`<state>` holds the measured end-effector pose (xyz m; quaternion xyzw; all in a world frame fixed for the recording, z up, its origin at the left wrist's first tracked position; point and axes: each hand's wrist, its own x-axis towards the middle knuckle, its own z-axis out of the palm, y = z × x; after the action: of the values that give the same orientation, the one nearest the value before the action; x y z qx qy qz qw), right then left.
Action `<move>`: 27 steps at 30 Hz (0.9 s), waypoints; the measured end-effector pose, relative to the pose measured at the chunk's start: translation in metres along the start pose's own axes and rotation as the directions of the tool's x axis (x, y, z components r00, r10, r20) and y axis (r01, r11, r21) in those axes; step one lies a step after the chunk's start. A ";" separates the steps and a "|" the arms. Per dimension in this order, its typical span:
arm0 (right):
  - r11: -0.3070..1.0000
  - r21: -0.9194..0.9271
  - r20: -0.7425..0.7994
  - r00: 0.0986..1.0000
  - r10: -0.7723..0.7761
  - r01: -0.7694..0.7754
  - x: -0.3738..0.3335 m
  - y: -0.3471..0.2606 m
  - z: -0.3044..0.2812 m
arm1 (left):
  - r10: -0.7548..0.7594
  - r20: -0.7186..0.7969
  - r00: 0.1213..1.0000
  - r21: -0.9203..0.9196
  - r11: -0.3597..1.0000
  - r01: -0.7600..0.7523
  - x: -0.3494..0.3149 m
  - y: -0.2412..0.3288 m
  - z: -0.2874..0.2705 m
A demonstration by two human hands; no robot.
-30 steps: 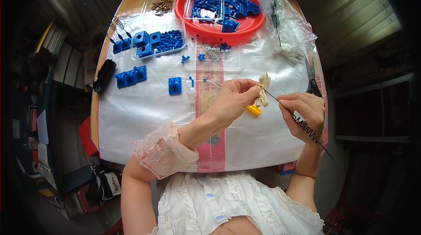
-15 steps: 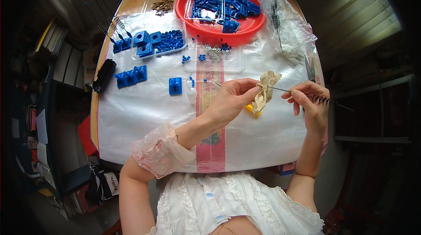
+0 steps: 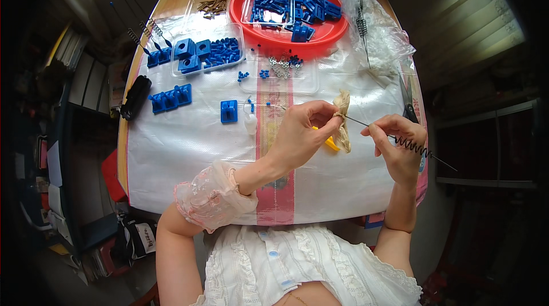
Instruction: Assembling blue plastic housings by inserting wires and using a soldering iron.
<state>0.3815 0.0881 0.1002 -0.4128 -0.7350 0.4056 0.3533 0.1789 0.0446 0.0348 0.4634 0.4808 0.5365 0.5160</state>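
My left hand (image 3: 309, 132) pinches a crumpled beige cloth (image 3: 342, 123) wrapped around one end of a thin dark wire. My right hand (image 3: 400, 143) is closed on the same wire farther along, where a black coiled spring section (image 3: 413, 145) passes across the fingers. The wire's thin tail sticks out past the right hand. Partly hidden behind the left hand and cloth lies a yellow object (image 3: 330, 143). On the table to the left of the left hand are a single blue plastic block (image 3: 229, 112) and a small whitish translucent piece (image 3: 250, 124).
A red basin (image 3: 329, 40) of blue plastic parts stands at the back. Left of it is a clear tray (image 3: 240, 61) with blue pieces. Scissors (image 3: 408, 103) lie by the right edge, below a plastic bag (image 3: 386, 37). Blue blocks with upright spring wires (image 3: 159, 57) stand far left.
The cloth has turned narrower and shifted slightly left in my left hand. My right hand has moved a little down and left, tilting the wire more steeply.
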 end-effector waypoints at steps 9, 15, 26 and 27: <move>0.999 0.035 0.040 0.999 -0.005 0.003 -0.003 0.000 -0.001 | -0.032 0.016 0.999 -0.078 0.996 0.033 0.001 -0.004 -0.002; 0.970 0.227 0.023 0.996 0.084 -0.087 0.004 0.011 -0.005 | -0.274 0.069 0.959 -0.349 0.894 0.280 0.004 -0.010 -0.003; 0.915 0.389 0.023 0.994 0.110 -0.110 0.012 0.020 -0.018 | -0.194 0.144 0.970 -0.198 0.955 0.221 0.012 -0.010 0.000; 0.911 0.397 0.019 0.993 0.115 -0.113 0.012 0.020 -0.019 | -0.168 0.156 0.973 -0.128 0.974 0.188 0.014 -0.010 0.002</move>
<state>0.3990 0.1117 0.0926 -0.3755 -0.6111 0.5654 0.4073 0.1816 0.0583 0.0247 0.4180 0.4426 0.4860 0.6270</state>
